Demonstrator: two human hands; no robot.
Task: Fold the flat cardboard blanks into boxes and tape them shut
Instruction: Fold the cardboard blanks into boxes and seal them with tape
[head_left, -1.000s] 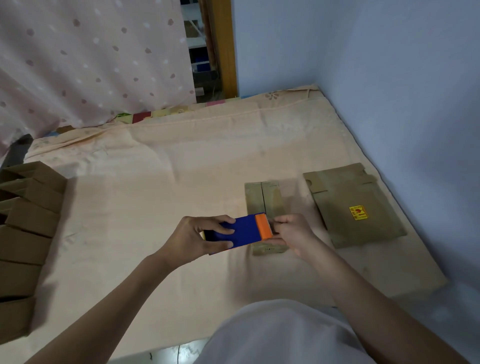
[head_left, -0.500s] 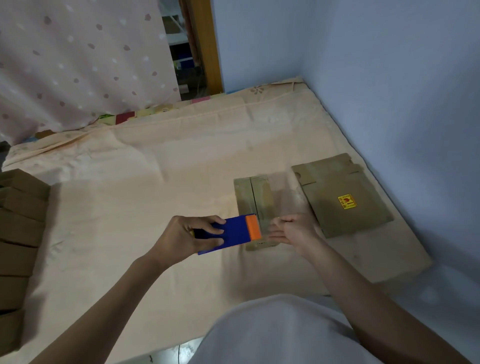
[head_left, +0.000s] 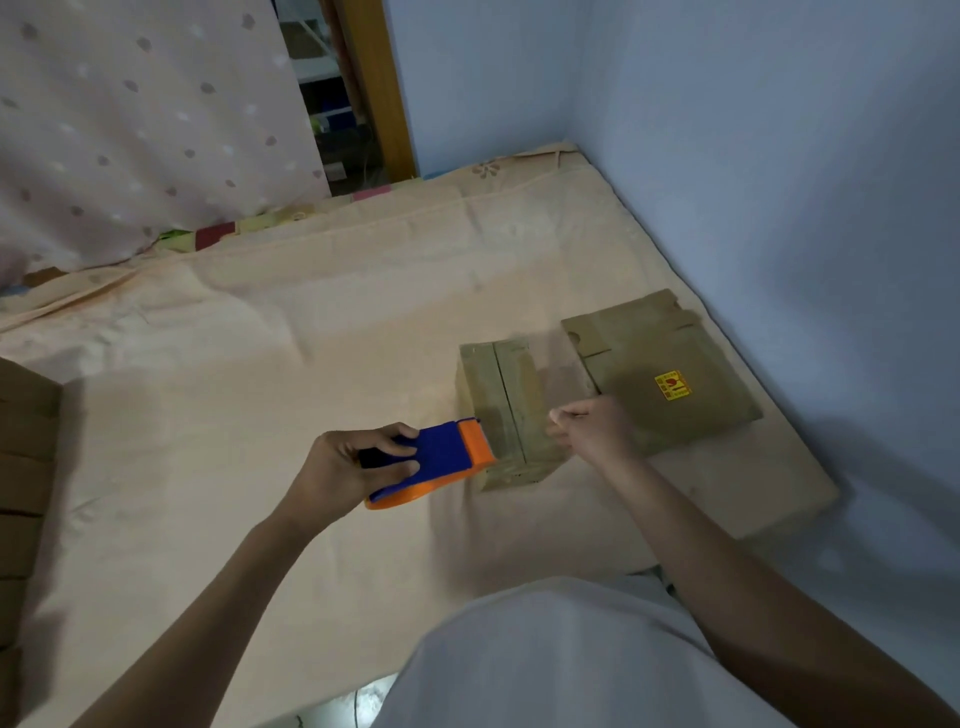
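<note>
I see the bed (head_left: 311, 332) first, a peach sheet running to the blue wall. A row of boxes (head_left: 26, 467) lines its left edge; a flat blank (head_left: 670, 374) lies by the wall. The box (head_left: 506, 410) in hand sits just left of that blank, flaps shut, seam facing up. My left hand (head_left: 343, 462) grips the dispenser (head_left: 436, 460), its orange mouth at the box's near left edge. My right hand (head_left: 592, 431) is curled as if pinching a tape end, though I cannot make out any tape. To do this well I'd keep the strip taut, centre it over the seam, then press it down flat.
</note>
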